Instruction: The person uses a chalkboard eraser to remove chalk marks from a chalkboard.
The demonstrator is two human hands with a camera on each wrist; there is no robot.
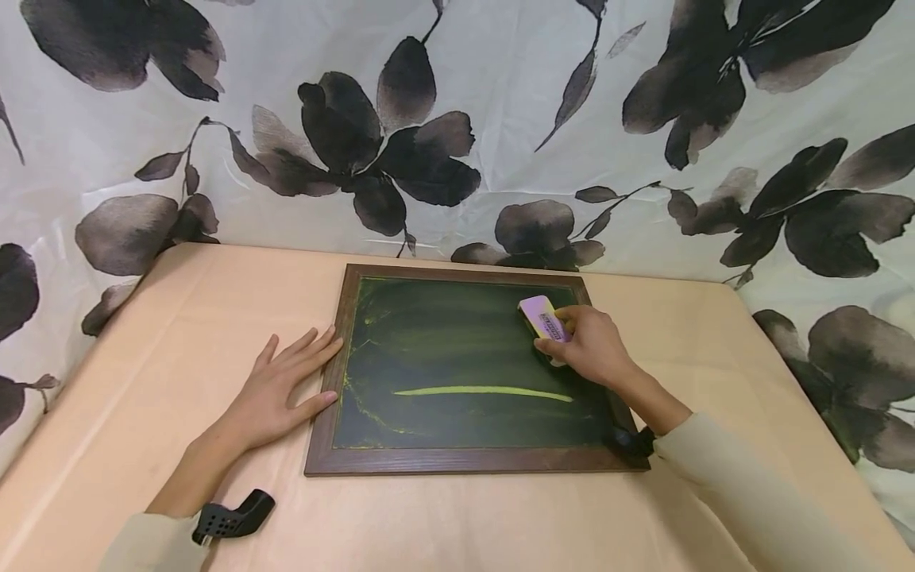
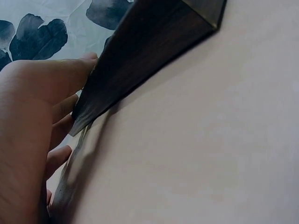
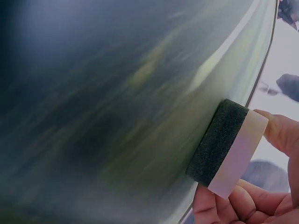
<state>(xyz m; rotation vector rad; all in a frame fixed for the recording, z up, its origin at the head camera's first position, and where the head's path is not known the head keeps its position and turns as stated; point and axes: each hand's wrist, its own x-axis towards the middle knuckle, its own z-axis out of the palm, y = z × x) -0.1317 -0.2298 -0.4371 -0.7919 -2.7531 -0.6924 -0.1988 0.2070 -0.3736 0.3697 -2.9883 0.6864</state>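
A chalkboard (image 1: 443,357) in a dark brown wooden frame lies on the table. One long yellow chalk line (image 1: 482,391) runs across its lower half, with faint yellow smears above and at the left. My right hand (image 1: 589,342) grips a chalkboard eraser (image 1: 543,318) by its sides, over the upper right of the board. In the right wrist view the eraser (image 3: 229,147) shows a dark felt face toward the board and a pale purple back. My left hand (image 1: 286,389) is spread flat, its fingertips and thumb on the left frame edge (image 2: 135,60).
A peach cloth (image 1: 236,294) covers the table around the board. Behind and beside it hangs a white curtain (image 1: 515,111) with dark flowers. Black camera mounts sit on both wrists, the left mount (image 1: 232,516) near the table's front.
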